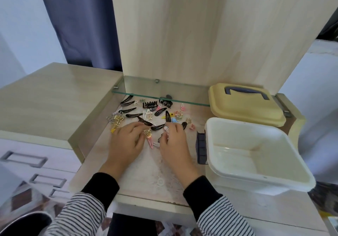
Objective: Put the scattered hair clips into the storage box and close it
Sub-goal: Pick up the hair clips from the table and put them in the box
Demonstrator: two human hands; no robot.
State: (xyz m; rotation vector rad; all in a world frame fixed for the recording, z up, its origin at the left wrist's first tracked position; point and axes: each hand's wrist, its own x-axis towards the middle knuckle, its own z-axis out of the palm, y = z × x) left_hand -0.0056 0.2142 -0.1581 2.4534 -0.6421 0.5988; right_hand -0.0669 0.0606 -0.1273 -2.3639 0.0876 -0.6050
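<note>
Head view: both hands lying on worktop (139, 171), left hand (126, 142) fingers curling on gold clip (148, 133), right hand (173, 144) fingers pinching white clip (166, 128). Beside right, storage box (256, 155) standing open, empty. Farther, hair clips (146, 111) lying scattered, yellow lid (245, 104) behind box.

Hair clips (151, 114) lie left of storage box (256, 155), lid (245, 106) behind.

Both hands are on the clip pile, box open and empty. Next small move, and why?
Probably carry the white clip pinched in the right hand rightward and drop it into the white box. The box looks empty, its yellow lid lies off behind it, and most hair clips lie scattered.
</note>
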